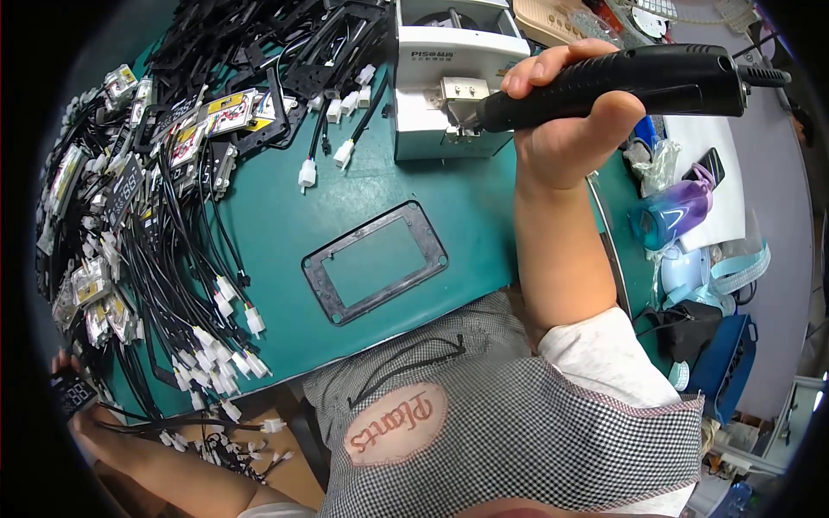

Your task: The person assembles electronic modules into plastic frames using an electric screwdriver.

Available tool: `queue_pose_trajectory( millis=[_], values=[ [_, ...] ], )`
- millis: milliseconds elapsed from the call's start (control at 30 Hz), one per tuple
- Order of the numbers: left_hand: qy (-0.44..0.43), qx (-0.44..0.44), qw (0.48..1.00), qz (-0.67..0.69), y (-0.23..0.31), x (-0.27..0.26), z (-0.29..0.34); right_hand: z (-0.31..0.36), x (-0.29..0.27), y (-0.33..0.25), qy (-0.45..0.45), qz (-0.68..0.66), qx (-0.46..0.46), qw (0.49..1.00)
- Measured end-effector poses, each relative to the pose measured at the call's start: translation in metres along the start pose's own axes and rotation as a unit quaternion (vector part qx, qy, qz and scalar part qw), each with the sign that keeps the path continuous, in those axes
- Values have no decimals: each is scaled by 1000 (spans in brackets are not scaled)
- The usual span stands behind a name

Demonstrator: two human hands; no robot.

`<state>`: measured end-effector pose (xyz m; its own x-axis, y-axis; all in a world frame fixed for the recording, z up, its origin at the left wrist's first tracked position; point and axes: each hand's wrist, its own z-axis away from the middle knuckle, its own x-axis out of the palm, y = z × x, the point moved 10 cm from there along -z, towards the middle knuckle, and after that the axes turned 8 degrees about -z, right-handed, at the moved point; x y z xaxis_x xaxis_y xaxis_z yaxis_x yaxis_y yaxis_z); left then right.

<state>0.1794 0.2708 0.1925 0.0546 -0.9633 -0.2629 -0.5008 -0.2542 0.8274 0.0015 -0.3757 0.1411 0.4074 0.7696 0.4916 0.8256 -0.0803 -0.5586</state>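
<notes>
My right hand is wrapped round a black electric screwdriver, its cord leaving at the right end. The screwdriver's tip end is at the front of a white screw feeder box, by the metal outlet; the very tip is hard to make out. At the far left rim, my left hand holds a small black digital display module with a cable. Part of that hand is cut off by the dark rim. A flat black rectangular frame lies on the green mat between my arms.
Display modules with black cables and white connectors are heaped on the left. Black plastic frames pile up at the back. A purple-and-teal bottle, a phone and a blue tray are on the right.
</notes>
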Motion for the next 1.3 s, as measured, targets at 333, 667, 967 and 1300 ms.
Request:
queue_pose_trajectory(
  millis=[333, 667, 967, 1300],
  values=[
    [-32, -206, 977, 46, -65, 42, 27, 10, 27, 29, -92, -14, 172, 981],
    [-337, 210, 874, -278, 70, 389, 152, 49, 55, 2, -214, -160, 135, 954],
    [-324, 234, 859, -319, 59, 411, 165, 66, 50, 9, 6, 93, 171, 981],
    [-339, 208, 845, -358, 54, 414, 167, 68, 44, 27, 5, 55, 197, 979]
  ],
)
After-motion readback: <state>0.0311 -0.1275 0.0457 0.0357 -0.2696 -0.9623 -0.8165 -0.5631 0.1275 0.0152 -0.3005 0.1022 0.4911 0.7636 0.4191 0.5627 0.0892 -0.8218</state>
